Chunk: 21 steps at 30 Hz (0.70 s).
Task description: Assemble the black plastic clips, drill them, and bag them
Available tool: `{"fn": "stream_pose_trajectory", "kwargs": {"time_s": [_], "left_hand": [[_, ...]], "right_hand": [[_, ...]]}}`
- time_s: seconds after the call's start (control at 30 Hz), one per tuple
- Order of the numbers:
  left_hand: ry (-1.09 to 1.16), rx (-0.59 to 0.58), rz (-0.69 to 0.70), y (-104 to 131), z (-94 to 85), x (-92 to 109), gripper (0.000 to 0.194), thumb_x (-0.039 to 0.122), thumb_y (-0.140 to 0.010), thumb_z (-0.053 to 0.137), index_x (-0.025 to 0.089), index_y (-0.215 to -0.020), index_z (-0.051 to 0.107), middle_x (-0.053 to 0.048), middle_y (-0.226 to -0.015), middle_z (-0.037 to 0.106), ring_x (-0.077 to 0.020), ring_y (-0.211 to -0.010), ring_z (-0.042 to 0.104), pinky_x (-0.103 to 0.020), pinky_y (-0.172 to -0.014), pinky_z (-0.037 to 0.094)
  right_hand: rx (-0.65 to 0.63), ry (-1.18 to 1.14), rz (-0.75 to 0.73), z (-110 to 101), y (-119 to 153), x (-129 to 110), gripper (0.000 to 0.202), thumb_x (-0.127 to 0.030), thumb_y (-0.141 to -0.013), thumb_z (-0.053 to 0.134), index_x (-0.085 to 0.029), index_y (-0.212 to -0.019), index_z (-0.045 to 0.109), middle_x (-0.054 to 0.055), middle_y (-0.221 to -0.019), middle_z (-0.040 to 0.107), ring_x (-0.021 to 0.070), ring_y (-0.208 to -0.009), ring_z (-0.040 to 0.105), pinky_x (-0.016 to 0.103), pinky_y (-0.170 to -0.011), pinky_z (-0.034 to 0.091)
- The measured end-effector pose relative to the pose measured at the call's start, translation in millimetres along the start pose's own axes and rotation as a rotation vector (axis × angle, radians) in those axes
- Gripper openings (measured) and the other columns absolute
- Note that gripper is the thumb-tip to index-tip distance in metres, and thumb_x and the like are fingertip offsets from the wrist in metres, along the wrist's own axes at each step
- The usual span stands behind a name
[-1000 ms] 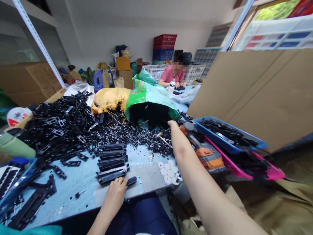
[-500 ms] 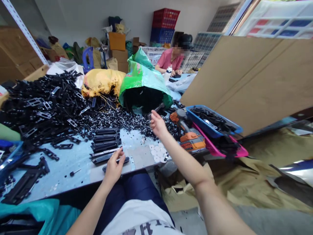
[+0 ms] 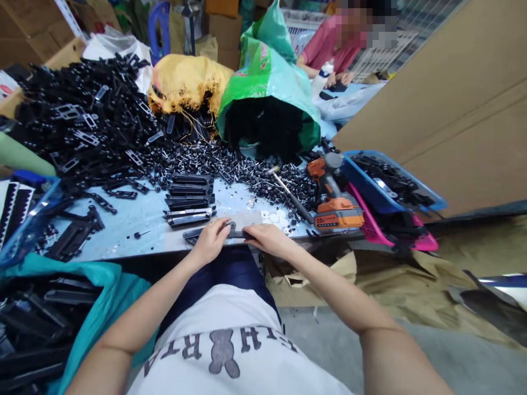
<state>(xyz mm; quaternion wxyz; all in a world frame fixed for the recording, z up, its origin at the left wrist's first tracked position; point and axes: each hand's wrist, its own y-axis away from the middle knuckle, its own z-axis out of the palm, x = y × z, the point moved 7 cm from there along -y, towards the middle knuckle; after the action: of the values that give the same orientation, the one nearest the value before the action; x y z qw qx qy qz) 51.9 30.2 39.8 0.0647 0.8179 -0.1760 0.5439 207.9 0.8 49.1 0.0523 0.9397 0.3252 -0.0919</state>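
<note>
My left hand (image 3: 211,240) is closed at the table's front edge, its fingers curled over a long black plastic part (image 3: 190,236) that sticks out on its left side. My right hand (image 3: 269,240) pinches the end of a second black part (image 3: 237,234), which reaches across toward the left fingers. A rounded grey-black end shows between the hands; whether the two parts are joined I cannot tell. Just behind my left hand lies a row of several similar black parts (image 3: 190,200). A hammer (image 3: 293,198) with a dark grip rests beyond my right hand.
An orange cordless drill (image 3: 340,211) stands at right, beside a blue basket (image 3: 438,204) and a pink basket (image 3: 430,241). Small black-headed pieces (image 3: 230,164) spread before a green bag (image 3: 267,82). Black parts (image 3: 90,109) are heaped left. A person (image 3: 329,46) sits across.
My right hand has come back from near the green bag's mouth to the table edge, bringing a dark part beside my left hand. The hammer now shows. The view has tilted down.
</note>
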Motion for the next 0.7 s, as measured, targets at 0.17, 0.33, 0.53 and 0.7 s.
{"fn": "stream_pose_trajectory", "kwargs": {"time_s": [0.17, 0.33, 0.53, 0.7], "left_hand": [[-0.651, -0.221, 0.175, -8.9, 9.9, -2.9, 0.059, 0.059, -0.080, 0.047, 0.015, -0.119, 0.051, -0.013, -0.117, 0.054, -0.0303, -0.113, 0.044, -0.047, -0.097, 0.030], [-0.816, -0.269, 0.197, -10.1, 16.8, -14.8, 0.068, 0.070, -0.072, 0.047, 0.017, -0.114, 0.049, -0.013, -0.113, 0.054, -0.0298, -0.108, 0.047, -0.043, -0.093, 0.033], [-0.771, -0.173, 0.255, -1.7, 10.8, -20.6, 0.062, 0.061, -0.070, 0.058, 0.014, -0.108, 0.046, -0.012, -0.100, 0.058, -0.0263, -0.093, 0.056, -0.038, -0.081, 0.042], [-0.685, -0.132, 0.329, 6.3, 2.4, -21.3, 0.041, 0.048, -0.077, 0.058, 0.018, -0.103, 0.047, -0.007, -0.093, 0.060, -0.0216, -0.089, 0.060, -0.031, -0.074, 0.047]], "right_hand": [[-0.196, 0.121, -0.025, 28.5, -5.3, 9.7, 0.044, -0.051, -0.092, 0.031, -0.017, -0.099, 0.056, 0.008, -0.084, 0.062, 0.0173, -0.077, 0.059, 0.025, -0.061, 0.033], [-0.218, 0.159, 0.012, 37.2, -17.2, 4.8, 0.046, -0.053, -0.093, 0.025, -0.019, -0.100, 0.055, 0.007, -0.085, 0.062, 0.0168, -0.070, 0.060, 0.025, -0.056, 0.029], [-0.159, 0.235, 0.067, 24.7, -20.8, -7.6, 0.046, -0.052, -0.093, 0.024, -0.019, -0.104, 0.055, 0.010, -0.090, 0.061, 0.0191, -0.078, 0.058, 0.027, -0.063, 0.031], [-0.099, 0.272, 0.067, 7.3, -21.8, -21.7, 0.039, -0.045, -0.094, 0.027, -0.019, -0.106, 0.054, 0.011, -0.092, 0.060, 0.0199, -0.082, 0.055, 0.029, -0.068, 0.030]]}}
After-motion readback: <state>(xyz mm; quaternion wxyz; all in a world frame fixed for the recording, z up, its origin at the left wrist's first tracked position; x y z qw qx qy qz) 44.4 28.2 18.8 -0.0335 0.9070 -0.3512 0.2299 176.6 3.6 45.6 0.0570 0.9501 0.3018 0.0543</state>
